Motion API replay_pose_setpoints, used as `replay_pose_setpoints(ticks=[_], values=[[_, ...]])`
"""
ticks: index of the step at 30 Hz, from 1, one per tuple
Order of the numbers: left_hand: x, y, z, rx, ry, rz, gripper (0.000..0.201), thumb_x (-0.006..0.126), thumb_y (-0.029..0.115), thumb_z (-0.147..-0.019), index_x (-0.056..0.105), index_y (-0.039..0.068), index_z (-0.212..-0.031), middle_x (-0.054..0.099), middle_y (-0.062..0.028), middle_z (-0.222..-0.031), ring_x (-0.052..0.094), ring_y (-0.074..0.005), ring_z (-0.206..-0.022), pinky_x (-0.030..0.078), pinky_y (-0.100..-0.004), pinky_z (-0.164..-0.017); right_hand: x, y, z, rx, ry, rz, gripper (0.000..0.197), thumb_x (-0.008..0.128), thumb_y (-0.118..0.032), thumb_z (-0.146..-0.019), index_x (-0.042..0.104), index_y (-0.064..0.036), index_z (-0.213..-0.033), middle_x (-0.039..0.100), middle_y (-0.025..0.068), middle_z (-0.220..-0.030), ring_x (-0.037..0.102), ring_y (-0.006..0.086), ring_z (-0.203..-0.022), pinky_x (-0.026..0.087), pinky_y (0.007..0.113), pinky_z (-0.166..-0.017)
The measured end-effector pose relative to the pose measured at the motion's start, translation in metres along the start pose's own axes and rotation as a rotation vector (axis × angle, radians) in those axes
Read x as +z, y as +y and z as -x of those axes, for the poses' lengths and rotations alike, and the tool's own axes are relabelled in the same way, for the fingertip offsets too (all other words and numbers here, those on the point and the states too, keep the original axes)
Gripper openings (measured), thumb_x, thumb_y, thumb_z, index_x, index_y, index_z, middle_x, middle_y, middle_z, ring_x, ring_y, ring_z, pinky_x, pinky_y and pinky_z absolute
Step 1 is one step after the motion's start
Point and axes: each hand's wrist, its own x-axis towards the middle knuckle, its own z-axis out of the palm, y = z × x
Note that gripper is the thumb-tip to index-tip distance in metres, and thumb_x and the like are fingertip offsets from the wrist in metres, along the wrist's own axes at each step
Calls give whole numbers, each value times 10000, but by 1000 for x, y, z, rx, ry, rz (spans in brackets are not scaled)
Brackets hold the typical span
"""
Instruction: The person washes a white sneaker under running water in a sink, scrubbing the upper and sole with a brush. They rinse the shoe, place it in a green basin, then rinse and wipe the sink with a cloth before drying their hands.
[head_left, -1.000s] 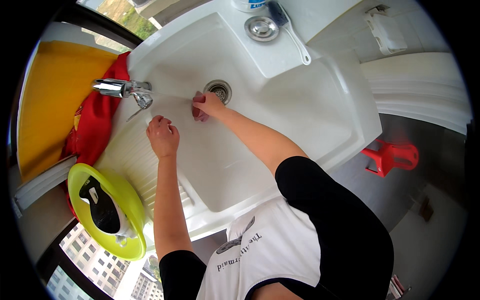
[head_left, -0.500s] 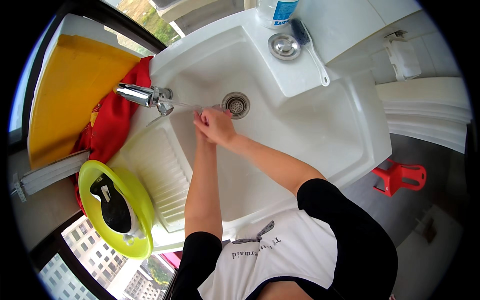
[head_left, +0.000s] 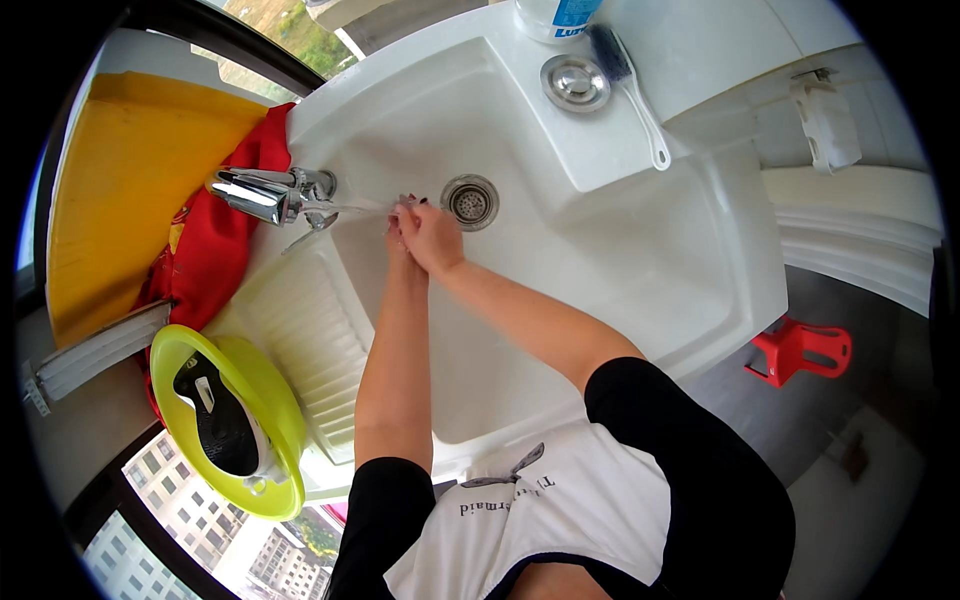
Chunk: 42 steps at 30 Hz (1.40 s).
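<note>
My right hand (head_left: 437, 241) lies closed over my left hand (head_left: 396, 240), its fingers wrapped around it. Both are pressed together above the white sink basin (head_left: 540, 330), just left of the round metal drain (head_left: 470, 202). A chrome tap (head_left: 262, 196) on the left sends a thin stream of water (head_left: 355, 209) sideways onto them. Wet fingertips show at the far end of the clasped hands. The fingers of my left hand are mostly covered by the right, and I make out no object between them.
Left of the basin is a ribbed drainboard (head_left: 310, 345), beside a lime-green tub (head_left: 291, 410) holding a black-and-white shoe (head_left: 222, 425). A metal drain cover (head_left: 575, 83), a white-handled brush (head_left: 645, 120) and a bottle (head_left: 552, 22) stand at the back right. A red stool (head_left: 803, 352) is on the floor.
The clasped hands have shifted slightly away from the drain, and more of the fingertips show. The tap's water still runs. My view has moved a little.
</note>
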Motion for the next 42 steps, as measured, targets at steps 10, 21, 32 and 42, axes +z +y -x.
replay_pose_setpoints(ticks=[10,21,32,42], values=[[73,14,1,164,451,-282,409,537,134,-900,420,53,-1284,531,-93,-1230,524,-219,-1108,452,-368,-944,-37,107,-40,-481,-170,100,262,546,-306,-861,629,-90,-984,653,125,-936,614,314,-870,485,415,-748],[82,-2,10,209,827,-523,406,498,118,-905,411,63,-1298,470,-99,-1285,494,-242,-1150,410,-393,-976,-72,32,-27,-428,-6,233,168,609,-208,-841,637,-46,-808,551,73,-817,563,263,-779,466,381,-652],[59,0,24,22,723,-434,308,510,9,-787,556,29,-1090,618,-80,-936,593,-179,-807,498,-291,-711,-91,34,46,-203,-367,133,118,600,-121,-828,613,-53,-924,569,84,-866,572,283,-792,476,390,-684],[114,28,30,155,630,-865,399,400,-45,-717,543,-63,-1089,600,-101,-889,563,-163,-653,466,-260,-519,-69,53,-30,78,-588,-127,468,720,-183,-736,572,-22,-1149,633,119,-1022,616,248,-897,486,336,-774]])
